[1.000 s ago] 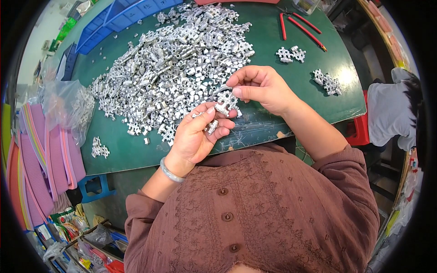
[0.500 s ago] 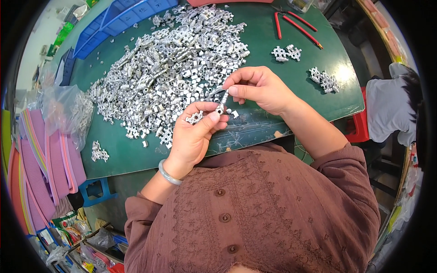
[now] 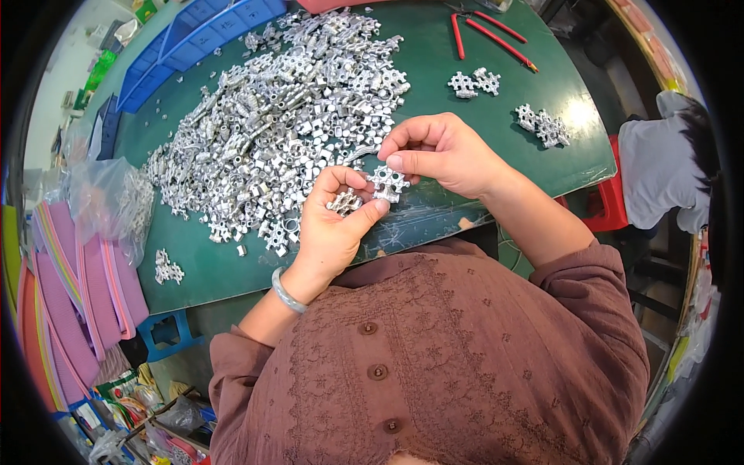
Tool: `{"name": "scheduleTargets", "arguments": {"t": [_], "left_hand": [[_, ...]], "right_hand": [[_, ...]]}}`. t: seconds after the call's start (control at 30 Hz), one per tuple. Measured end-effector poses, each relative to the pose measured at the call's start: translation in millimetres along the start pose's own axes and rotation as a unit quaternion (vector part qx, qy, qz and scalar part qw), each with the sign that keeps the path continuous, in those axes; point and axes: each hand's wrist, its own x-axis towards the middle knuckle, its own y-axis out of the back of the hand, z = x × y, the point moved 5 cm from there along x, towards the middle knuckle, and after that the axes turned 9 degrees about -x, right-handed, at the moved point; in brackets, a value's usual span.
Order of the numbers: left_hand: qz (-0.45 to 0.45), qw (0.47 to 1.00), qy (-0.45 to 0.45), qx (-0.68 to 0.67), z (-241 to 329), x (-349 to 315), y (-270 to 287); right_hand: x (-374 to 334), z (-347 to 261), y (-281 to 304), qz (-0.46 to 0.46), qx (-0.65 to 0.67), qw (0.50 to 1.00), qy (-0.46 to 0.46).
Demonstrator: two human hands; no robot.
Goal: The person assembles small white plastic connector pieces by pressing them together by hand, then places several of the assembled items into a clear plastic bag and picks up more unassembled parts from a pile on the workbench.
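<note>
Close to the table's front edge, my right hand [image 3: 449, 157] pinches a silver cog-shaped metal piece [image 3: 389, 180] by its upper end between thumb and fingers. My left hand [image 3: 332, 221] grips the lower end of the same piece with its thumb and a finger. A second silver cog-shaped piece [image 3: 343, 202] rests in the curled fingers of that hand. Just beyond both hands spreads a large heap of small silver metal parts [image 3: 271, 132]: cogs, short tubes and ribbed pieces. My fingers partly cover the held pieces.
Several cog pieces lie in groups at the right [image 3: 542, 126], while another small group [image 3: 168, 268] is at the left. Red-handled pliers [image 3: 496, 43] lie at the far right. Blue bins [image 3: 209, 39] and a clear plastic bag [image 3: 108, 194] flank the heap. A person in grey [image 3: 666, 170] is at right.
The piece between my hands has turned from edge-on to showing its flat, cog-shaped face. Both hands stay close together; the whole view has shifted slightly.
</note>
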Motion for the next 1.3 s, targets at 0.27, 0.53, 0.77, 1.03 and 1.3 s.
{"name": "scheduleTargets", "arguments": {"t": [0.27,0.53,0.77,1.03,1.3], "left_hand": [[-0.018,0.999,0.035,-0.037,-8,1,-2],[-0.020,0.997,0.060,-0.053,-9,4,-11],[0.022,0.987,0.116,-0.113,-2,-2,-6],[0.047,0.973,0.139,-0.181,14,-14,19],[0.088,0.966,0.119,-0.210,20,-24,44]], "right_hand": [[-6,-4,2,0.007,-0.038,0.999,-0.006],[-15,-10,9,0.016,-0.073,0.997,0.027],[-37,-28,62,0.101,-0.093,0.989,0.047],[-92,-42,206,0.348,-0.290,0.890,-0.053],[-70,-52,192,0.344,-0.726,0.595,-0.038]]}}
